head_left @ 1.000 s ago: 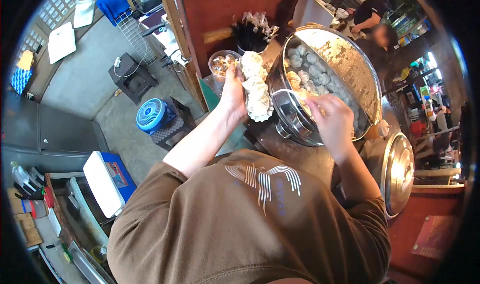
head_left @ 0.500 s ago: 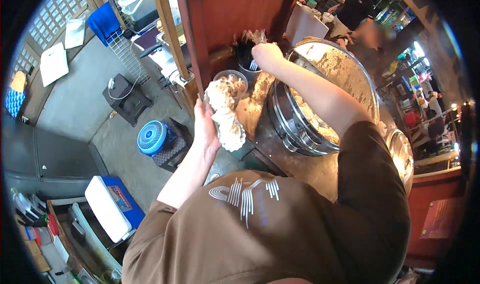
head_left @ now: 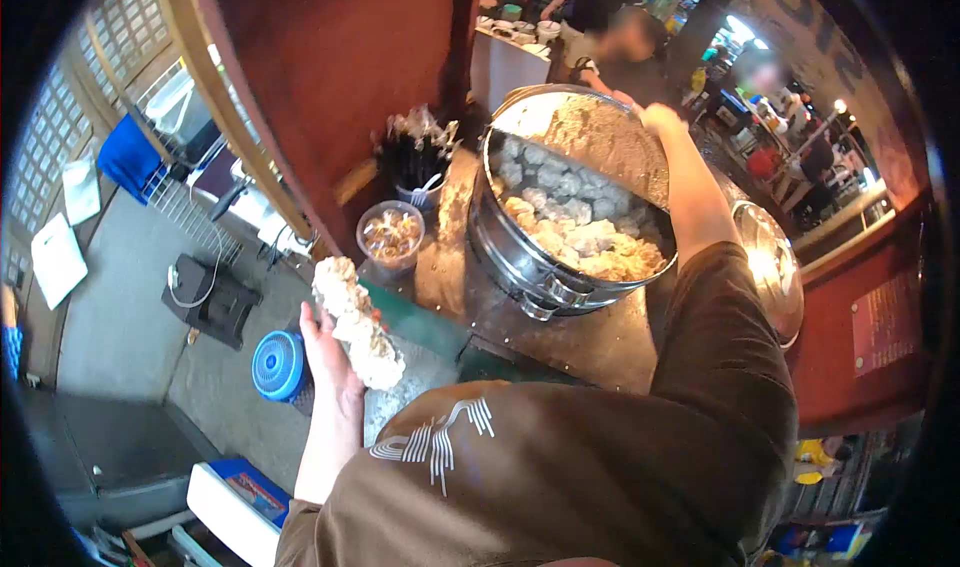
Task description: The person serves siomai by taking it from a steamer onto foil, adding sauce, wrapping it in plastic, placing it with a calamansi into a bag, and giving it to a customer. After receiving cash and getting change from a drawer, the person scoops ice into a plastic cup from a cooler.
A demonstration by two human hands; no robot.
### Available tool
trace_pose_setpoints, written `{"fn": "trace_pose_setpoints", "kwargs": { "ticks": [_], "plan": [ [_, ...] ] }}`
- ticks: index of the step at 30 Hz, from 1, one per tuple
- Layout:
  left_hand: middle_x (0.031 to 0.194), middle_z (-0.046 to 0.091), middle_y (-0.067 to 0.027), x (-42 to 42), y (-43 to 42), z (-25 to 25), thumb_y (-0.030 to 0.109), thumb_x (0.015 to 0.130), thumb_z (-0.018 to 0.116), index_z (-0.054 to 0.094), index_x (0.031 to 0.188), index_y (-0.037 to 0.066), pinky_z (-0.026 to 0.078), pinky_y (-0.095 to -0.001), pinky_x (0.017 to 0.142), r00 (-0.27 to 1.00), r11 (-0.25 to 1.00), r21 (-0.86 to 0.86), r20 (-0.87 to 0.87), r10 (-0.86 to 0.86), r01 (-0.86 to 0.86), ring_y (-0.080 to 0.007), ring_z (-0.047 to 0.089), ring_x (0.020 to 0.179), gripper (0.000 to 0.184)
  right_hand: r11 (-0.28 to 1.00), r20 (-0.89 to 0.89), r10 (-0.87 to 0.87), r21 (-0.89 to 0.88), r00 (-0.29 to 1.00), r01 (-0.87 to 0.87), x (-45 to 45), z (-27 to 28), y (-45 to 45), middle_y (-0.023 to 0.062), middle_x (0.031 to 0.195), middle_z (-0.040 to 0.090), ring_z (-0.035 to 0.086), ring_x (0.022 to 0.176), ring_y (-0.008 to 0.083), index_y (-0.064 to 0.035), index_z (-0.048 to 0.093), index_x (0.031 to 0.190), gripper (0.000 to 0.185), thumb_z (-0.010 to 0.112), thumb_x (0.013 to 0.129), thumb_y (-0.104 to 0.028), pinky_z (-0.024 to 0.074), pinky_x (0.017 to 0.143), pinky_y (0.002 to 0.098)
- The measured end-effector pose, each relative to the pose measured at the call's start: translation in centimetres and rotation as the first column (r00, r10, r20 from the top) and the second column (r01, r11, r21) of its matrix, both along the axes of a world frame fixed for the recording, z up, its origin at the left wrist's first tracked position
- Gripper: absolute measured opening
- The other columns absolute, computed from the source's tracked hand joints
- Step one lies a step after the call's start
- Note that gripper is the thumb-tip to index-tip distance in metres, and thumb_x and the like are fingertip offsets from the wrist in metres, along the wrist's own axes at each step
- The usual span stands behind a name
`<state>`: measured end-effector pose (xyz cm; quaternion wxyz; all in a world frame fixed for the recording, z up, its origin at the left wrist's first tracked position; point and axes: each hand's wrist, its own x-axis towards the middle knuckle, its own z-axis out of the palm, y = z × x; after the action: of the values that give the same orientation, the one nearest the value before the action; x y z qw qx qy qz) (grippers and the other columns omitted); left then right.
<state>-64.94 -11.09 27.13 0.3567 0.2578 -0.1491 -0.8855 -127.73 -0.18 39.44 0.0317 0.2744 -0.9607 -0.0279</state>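
On the left, a long row of pale, lumpy dumplings (head_left: 358,322) rests in my left hand (head_left: 338,357), its fingers supporting it from beneath and the side. Any tray under the dumplings is hidden. My right hand (head_left: 663,122) is stretched over the far rim of a big round metal steamer (head_left: 545,292), its fingers curled. What it holds, if anything, is too small to make out. Close to it is another person's hand (head_left: 622,97). Pale and yellowish dumplings (head_left: 590,247) lie in the steamer, beneath a half-round lid (head_left: 610,142).
A clear tub of small brown-and-white pieces (head_left: 390,235) stands left of the steamer. Behind it is a cup (head_left: 420,195) of dark, plastic-wrapped utensils. A shiny round lid (head_left: 770,272) leans at the right. A red panel (head_left: 330,57) rises behind the counter.
My right hand has left the utensil cup and reached right across the steamer towards the other person. My left hand still holds the dumplings, now lower and clear of the tub. The view has shifted right.
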Motion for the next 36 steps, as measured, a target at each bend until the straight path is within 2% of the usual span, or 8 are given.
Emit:
{"fn": "trace_pose_setpoints", "kwargs": {
  "ticks": [5, 11, 13, 16, 21, 27, 31, 36],
  "plan": [
    [0.102, 0.061, -0.0106, -0.3, -0.4, 1.4, 0.058, 0.091, 0.031, 0.046, 0.125, 0.009, 0.054, -0.0455, 0.059, 0.999, 0.999, -0.014, 0.006, -0.039, 0.039, -0.0298, 0.062, 0.075, 0.062, 0.968, -0.102, 0.162, -0.176, 0.982, -0.178, -7.6, -4.3, 3.0, 0.023, 0.1, 0.063, 0.056, 0.102, 0.041, -0.001, 0.066, 0.098, 0.057, 0.042, 0.09, -0.052, 0.0437, 0.087, 0.0435],
    [0.106, 0.06, -0.0106, -0.6, -1.2, 2.2, 0.056, 0.09, 0.035, 0.047, 0.124, 0.008, 0.054, -0.045, 0.062, 0.982, 0.983, -0.06, -0.057, -0.178, 0.174, -0.0273, 0.062, 0.078, 0.06, 0.57, -0.528, 0.111, -0.66, 0.842, -0.489, 15.5, 3.8, 11.4, 0.0156, 0.088, 0.062, 0.06, 0.087, 0.0302, -0.0082, 0.064, 0.094, 0.013, 0.056, 0.087, -0.015, 0.048, 0.074, 0.0423],
    [0.109, 0.06, -0.0111, -0.6, -1.6, 2.1, 0.055, 0.09, 0.036, 0.045, 0.127, 0.008, 0.055, -0.0449, 0.063, 0.967, 0.966, -0.094, -0.059, -0.246, 0.24, -0.0265, 0.062, 0.079, 0.06, -0.356, -0.112, 0.662, -0.917, 0.741, 0.18, 19.8, 1.0, 13.7, 0.0125, 0.082, 0.062, 0.059, 0.085, 0.0291, -0.0066, 0.064, 0.089, 0.009, 0.058, 0.084, -0.012, 0.0471, 0.076, 0.0391],
    [0.122, 0.051, -0.0157, -1.0, -2.0, 1.8, 0.049, 0.091, 0.038, 0.04, 0.132, 0.006, 0.05, -0.0445, 0.07, 0.915, 0.932, -0.133, -0.184, -0.359, 0.338, -0.0291, 0.054, 0.087, 0.06, -0.172, -0.088, 0.562, -0.985, 0.823, 0.012, 26.9, -5.3, 16.7, 0.0116, 0.096, 0.059, 0.058, 0.086, 0.0188, 0.0003, 0.063, 0.094, 0.013, 0.06, 0.084, -0.008, 0.05, 0.069, 0.0297],
    [0.123, 0.049, -0.0167, -2.9, 0.6, 3.4, 0.044, 0.091, 0.041, 0.037, 0.133, 0.0, 0.047, -0.0436, 0.077, 0.836, 0.86, -0.142, -0.206, -0.509, 0.49, -0.0297, 0.049, 0.093, 0.061, 0.694, -0.643, 0.073, -0.516, 0.762, -0.502, 33.3, -10.3, 21.0, 0.0056, 0.105, 0.051, 0.053, 0.094, 0.0231, -0.0156, 0.062, 0.098, 0.02, 0.067, 0.08, -0.016, 0.0415, 0.081, 0.036],
    [0.123, 0.047, -0.0162, -10.3, 10.9, 6.1, 0.043, 0.092, 0.041, 0.036, 0.134, -0.001, 0.046, -0.0421, 0.08, 0.731, 0.766, -0.167, -0.23, -0.642, 0.62, -0.0283, 0.047, 0.095, 0.061, 0.444, -0.569, -0.357, -0.801, 0.741, -0.402, 30.9, -11.0, 37.6, 0.0097, 0.097, 0.052, 0.05, 0.089, 0.0225, -0.0048, 0.054, 0.1, 0.028, 0.07, 0.077, -0.01, 0.0407, 0.078, 0.0336],
    [0.123, 0.047, -0.017, -15.6, 20.9, 6.7, 0.041, 0.093, 0.041, 0.038, 0.132, 0.001, 0.047, -0.0412, 0.077, 0.687, 0.734, -0.166, -0.267, -0.676, 0.658, -0.0277, 0.048, 0.092, 0.056, -0.204, 0.032, -0.757, -0.96, 0.653, -0.19, 26.9, -14.3, 55.6, 0.0044, 0.093, 0.046, 0.045, 0.079, 0.012, -0.002, 0.046, 0.113, 0.034, 0.064, 0.086, -0.013, 0.0411, 0.071, 0.0256],
    [0.122, 0.047, -0.0175, -24.3, 33.6, 5.6, 0.037, 0.092, 0.044, 0.037, 0.134, 0.005, 0.049, -0.0404, 0.073, 0.564, 0.613, -0.086, -0.306, -0.767, 0.786, -0.028, 0.049, 0.091, 0.053, -0.373, 0.333, -0.565, -0.919, 0.754, 0.127, 19.5, -17.4, 69.6, 0.0048, 0.077, 0.058, 0.052, 0.063, 0.0106, 0.0012, 0.055, 0.11, 0.037, 0.067, 0.085, -0.023, 0.0422, 0.055, 0.0245]
  ]
}}
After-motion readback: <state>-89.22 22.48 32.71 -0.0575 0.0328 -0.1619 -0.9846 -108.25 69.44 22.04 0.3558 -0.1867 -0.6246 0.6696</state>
